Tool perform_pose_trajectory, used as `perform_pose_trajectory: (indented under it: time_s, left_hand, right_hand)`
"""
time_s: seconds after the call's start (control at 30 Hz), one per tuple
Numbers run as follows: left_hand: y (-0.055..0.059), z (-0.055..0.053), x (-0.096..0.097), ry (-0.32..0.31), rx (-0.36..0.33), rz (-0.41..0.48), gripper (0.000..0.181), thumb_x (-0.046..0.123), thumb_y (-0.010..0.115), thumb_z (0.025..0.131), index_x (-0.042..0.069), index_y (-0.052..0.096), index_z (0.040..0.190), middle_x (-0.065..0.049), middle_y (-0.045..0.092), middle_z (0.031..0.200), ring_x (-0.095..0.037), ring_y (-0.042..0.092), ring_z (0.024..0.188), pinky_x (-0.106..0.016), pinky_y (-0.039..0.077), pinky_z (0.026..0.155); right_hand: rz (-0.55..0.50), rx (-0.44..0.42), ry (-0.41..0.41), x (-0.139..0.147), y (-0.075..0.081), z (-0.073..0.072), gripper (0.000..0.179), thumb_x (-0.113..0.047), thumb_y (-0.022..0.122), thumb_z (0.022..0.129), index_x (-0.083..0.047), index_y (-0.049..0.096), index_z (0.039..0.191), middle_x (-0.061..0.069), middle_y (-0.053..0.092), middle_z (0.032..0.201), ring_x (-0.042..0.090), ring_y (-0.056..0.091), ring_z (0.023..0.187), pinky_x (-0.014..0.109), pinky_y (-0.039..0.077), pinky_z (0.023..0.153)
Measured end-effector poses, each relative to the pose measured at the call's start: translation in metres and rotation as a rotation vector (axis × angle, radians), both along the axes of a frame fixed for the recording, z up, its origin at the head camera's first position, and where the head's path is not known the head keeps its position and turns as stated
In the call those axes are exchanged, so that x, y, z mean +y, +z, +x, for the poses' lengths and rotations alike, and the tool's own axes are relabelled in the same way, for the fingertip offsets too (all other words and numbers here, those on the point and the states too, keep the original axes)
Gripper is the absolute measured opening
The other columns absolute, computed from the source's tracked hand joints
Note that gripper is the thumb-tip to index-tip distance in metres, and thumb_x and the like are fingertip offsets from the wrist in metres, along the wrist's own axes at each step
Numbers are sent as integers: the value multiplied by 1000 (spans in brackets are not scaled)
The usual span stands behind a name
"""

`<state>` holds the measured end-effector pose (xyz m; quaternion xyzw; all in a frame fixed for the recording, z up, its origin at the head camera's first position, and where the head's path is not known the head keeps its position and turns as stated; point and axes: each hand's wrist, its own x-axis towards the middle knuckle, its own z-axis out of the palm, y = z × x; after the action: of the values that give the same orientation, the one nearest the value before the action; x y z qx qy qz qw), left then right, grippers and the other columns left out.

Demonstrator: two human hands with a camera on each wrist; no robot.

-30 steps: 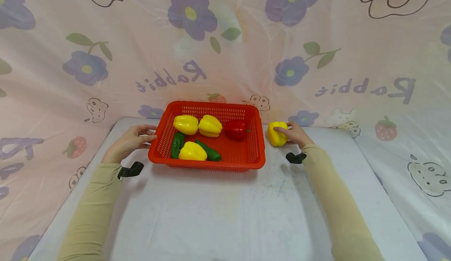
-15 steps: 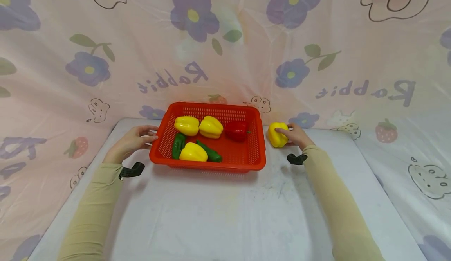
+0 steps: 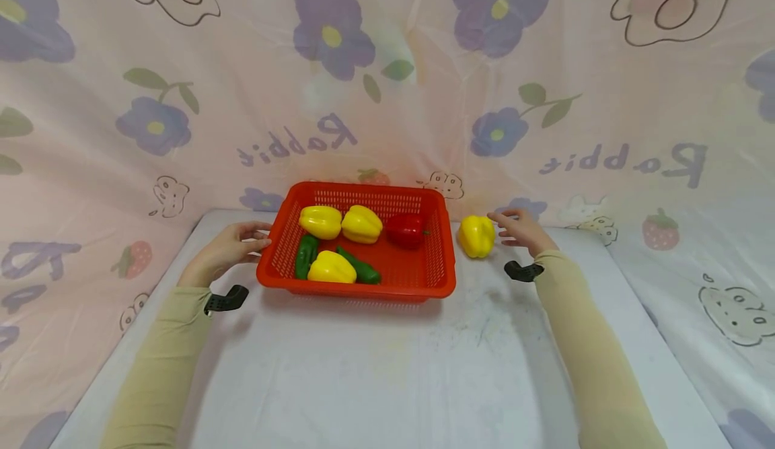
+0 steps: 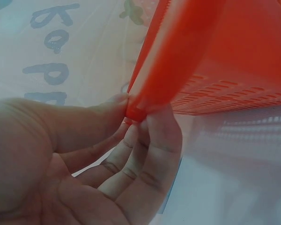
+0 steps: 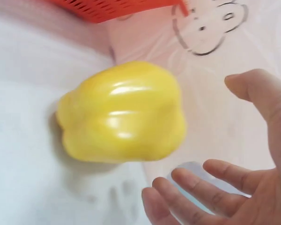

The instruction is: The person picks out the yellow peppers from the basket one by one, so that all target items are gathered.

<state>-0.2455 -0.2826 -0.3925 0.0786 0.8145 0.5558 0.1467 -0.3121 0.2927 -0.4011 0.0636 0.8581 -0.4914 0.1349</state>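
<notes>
I have a red basket (image 3: 357, 291) close to the far edge of the desk (image 3: 387, 375), left of the middle, with a broad stretch of white surface running from its near rim to the bottom of my view. The lone yellow bell pepper (image 3: 477, 236) sits just right of the basket, near the far edge, a narrow strip of desk between them. More room lies from the pepper across to the far right corner. The person's left hand (image 3: 223, 250) pinches the basket's left rim between thumb and fingers, inside the desk's left edge.

Half a second ago I saw the right hand (image 3: 525, 232) gripping that pepper; now it has let go and drawn off to the right, fingers loose and spread, a small gap between. The pepper stays beside the basket, and the left hand keeps its hold.

Inside the basket I count three yellow peppers (image 3: 361, 225), one red pepper (image 3: 406, 231) and two long green vegetables (image 3: 358, 266). The desktop carries faint dark smudges nearer me than the lone pepper. Behind, a pale pink cloth (image 3: 424, 112) with flowers, strawberries and mirrored "Rabbit" lettering rises past the far edge.
</notes>
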Motion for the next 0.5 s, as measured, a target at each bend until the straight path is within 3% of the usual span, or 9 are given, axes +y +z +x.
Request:
perform_pose_trajectory:
  time_s: [0.2,0.5]
  left_hand:
    - [2,2,0,3,-14,-30,49,11,54,98,-9,35,139,-28,47,121,-28,61,98,-34,54,82]
    - [1,0,1,-4,-8,-3,48,8,53,98,-11,34,138,-27,47,117,-24,63,93,-34,54,81]
  right_hand:
    - [-26,39,-8,4,18,3,91,-55,58,90,5,19,146,29,36,141,44,42,125,50,40,101]
    - [-53,111,12,-2,40,4,82,-51,57,92,2,26,145,28,40,139,42,46,122,47,41,100]
